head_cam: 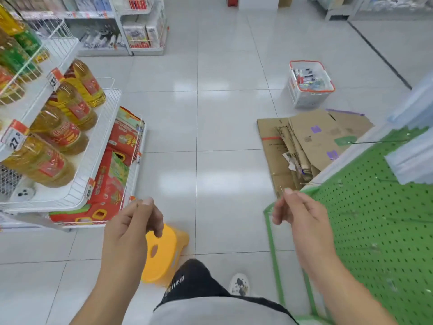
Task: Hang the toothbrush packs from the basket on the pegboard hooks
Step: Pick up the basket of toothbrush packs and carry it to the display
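The white basket (pixel 295 97) with a red rim stands on the floor far ahead to the right, with toothbrush packs (pixel 307 79) lying inside. At my right rises the green pegboard (pixel 375 219), with thin wire hooks (pixel 379 142) sticking out of it. My right hand (pixel 297 212) hovers loosely curled and empty, just below the tip of the nearest hook (pixel 311 183). My left hand (pixel 131 221) hangs loosely curled in front of me and holds nothing. Both hands are well short of the basket.
Flattened cardboard boxes (pixel 304 141) lie on the floor between me and the basket. A yellow plastic stool (pixel 164 252) stands by my feet. White shelves on the left carry oil bottles (pixel 65 109) and red boxes (pixel 117 160). Blurred pale packs (pixel 412 160) hang on the pegboard.
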